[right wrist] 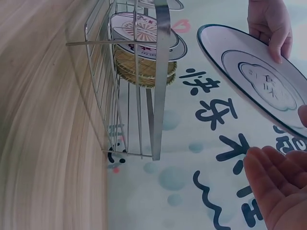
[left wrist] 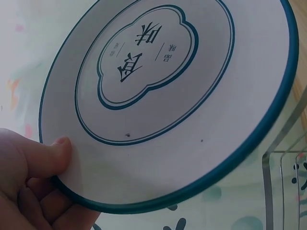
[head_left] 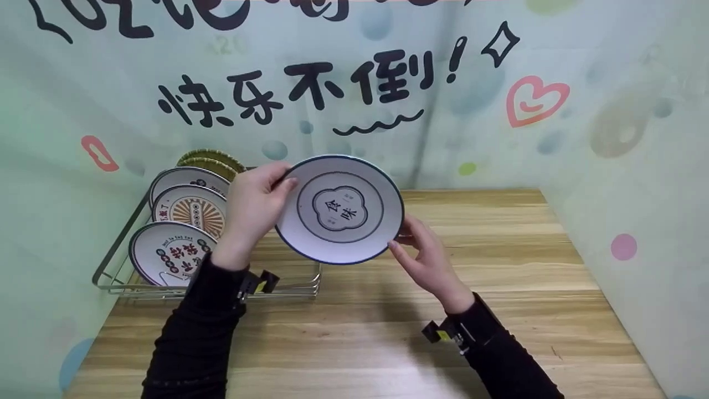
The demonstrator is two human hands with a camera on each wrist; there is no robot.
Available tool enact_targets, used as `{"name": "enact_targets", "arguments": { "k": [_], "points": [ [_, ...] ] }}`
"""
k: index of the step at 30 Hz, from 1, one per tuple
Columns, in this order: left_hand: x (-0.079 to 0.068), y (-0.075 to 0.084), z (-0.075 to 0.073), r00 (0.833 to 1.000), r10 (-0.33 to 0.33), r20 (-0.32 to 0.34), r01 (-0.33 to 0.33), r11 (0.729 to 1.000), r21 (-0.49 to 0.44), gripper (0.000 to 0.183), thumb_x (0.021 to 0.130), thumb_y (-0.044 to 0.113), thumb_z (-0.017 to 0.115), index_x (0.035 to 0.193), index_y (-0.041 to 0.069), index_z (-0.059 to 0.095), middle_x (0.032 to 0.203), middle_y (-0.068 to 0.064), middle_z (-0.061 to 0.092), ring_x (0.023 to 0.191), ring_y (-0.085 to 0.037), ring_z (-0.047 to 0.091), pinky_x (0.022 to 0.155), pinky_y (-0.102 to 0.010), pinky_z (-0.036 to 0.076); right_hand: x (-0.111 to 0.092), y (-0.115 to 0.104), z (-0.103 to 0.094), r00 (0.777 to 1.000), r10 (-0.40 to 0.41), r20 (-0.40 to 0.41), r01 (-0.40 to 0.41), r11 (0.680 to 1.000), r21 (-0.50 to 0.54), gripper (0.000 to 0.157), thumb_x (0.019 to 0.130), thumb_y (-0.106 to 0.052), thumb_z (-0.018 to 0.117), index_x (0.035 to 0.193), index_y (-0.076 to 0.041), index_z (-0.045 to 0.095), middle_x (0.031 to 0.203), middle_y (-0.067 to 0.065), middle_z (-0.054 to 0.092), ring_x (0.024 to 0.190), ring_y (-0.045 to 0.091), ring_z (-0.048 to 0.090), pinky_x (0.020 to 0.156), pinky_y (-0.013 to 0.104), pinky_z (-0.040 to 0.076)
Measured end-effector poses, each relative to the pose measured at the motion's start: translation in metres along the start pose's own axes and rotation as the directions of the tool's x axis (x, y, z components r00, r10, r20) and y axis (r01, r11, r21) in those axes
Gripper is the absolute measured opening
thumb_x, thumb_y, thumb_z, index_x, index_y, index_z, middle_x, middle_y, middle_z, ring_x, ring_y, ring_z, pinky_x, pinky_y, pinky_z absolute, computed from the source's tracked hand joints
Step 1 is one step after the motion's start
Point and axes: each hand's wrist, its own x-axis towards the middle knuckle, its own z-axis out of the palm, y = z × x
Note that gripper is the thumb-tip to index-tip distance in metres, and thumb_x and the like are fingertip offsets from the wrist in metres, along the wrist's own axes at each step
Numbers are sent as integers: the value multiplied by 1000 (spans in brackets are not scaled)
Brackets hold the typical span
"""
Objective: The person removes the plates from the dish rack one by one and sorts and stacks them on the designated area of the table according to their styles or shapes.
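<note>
A white plate [head_left: 341,209] with a dark blue-green rim and a lobed emblem is held up, tilted, above the table. My left hand [head_left: 256,208] pinches its left edge; in the left wrist view the thumb [left wrist: 60,155] lies on the plate's face and the other fingers are behind it. On the plate's lower right edge is my right hand [head_left: 426,257], thumb on the face, fingers behind the rim. In the right wrist view these fingers [right wrist: 271,172] are nearly straight. Two small dark specks show on the face in the left wrist view.
Left of the hands stands a wire rack [head_left: 302,290] on the wooden table [head_left: 498,266]. It holds several upright things: a red-lettered plate [head_left: 174,249], a sunburst plate [head_left: 194,213], another plate behind, and woven round trays [head_left: 207,158] at the back. A printed cloth [head_left: 354,133] hangs behind.
</note>
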Motion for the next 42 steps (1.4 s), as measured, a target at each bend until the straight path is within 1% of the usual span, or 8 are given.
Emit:
{"name": "enact_targets", "arguments": {
  "k": [7, 14, 21, 25, 27, 31, 35, 42],
  "points": [
    [-1, 2, 8, 999, 33, 24, -34, 999, 23, 9, 89, 8, 72, 96, 8, 76, 95, -8, 76, 79, -22, 70, 68, -37, 54, 3, -4, 0, 1000, 20, -9, -20, 1000, 20, 25, 98, -6, 60, 122, 4, 60, 100, 9, 69, 83, 19, 66, 70, 26, 58],
    [-5, 3, 15, 998, 41, 54, -41, 999, 8, 12, 90, 8, 71, 101, 8, 76, 97, -9, 75, 79, -22, 70, 68, -36, 58, 2, -3, -9, 998, 49, -46, -49, 999, -1, 10, 96, -1, 62, 105, 4, 66, 85, 7, 70, 66, 18, 63, 56, 24, 55],
    [-10, 2, 23, 992, 71, 107, -74, 997, 22, 9, 91, 9, 69, 99, 5, 74, 86, -10, 74, 68, -21, 66, 57, -34, 54, 0, -2, -20, 993, 107, -52, -105, 994, 41, 10, 94, 2, 63, 103, 6, 66, 81, 10, 71, 62, 18, 67, 54, 36, 60],
    [-11, 3, 27, 986, 68, 152, -78, 995, 56, 11, 93, 11, 67, 101, 5, 72, 88, -11, 73, 69, -24, 66, 57, -35, 53, -1, -2, -25, 989, 140, -45, -138, 990, 38, 10, 94, 2, 63, 102, 7, 66, 80, 11, 71, 62, 18, 67, 53, 34, 59],
    [-12, 4, 30, 983, 78, 168, -89, 994, 61, 14, 93, 11, 67, 105, 5, 71, 92, -12, 74, 72, -25, 67, 61, -37, 55, -2, -1, -28, 988, 142, -53, -141, 990, 29, 9, 94, 2, 64, 100, 7, 66, 79, 11, 70, 62, 17, 67, 53, 31, 59],
    [-13, 3, 33, 976, 111, 188, -121, 992, 43, 20, 92, 7, 67, 112, 5, 70, 103, -14, 73, 85, -30, 70, 72, -41, 58, -2, 1, -32, 989, 126, -74, -126, 992, 15, 8, 93, 3, 64, 99, 8, 67, 78, 12, 70, 61, 18, 66, 52, 31, 58],
    [-14, 2, 36, 970, 126, 207, -138, 989, 44, 29, 91, 8, 68, 121, 5, 67, 113, -15, 71, 97, -33, 68, 84, -45, 56, -3, 3, -36, 987, 137, -78, -137, 991, 12, 9, 93, 4, 65, 101, 7, 68, 80, 12, 71, 62, 17, 66, 54, 31, 59],
    [-13, 1, 34, 955, 74, 288, -84, 996, 22, 50, 91, 26, 73, 134, 5, 57, 116, -12, 70, 99, -25, 69, 84, -40, 57, -8, 8, -46, 979, 192, -69, -193, 981, -8, 10, 93, 3, 65, 101, 6, 69, 81, 13, 72, 63, 16, 66, 54, 30, 59]
  ]
}}
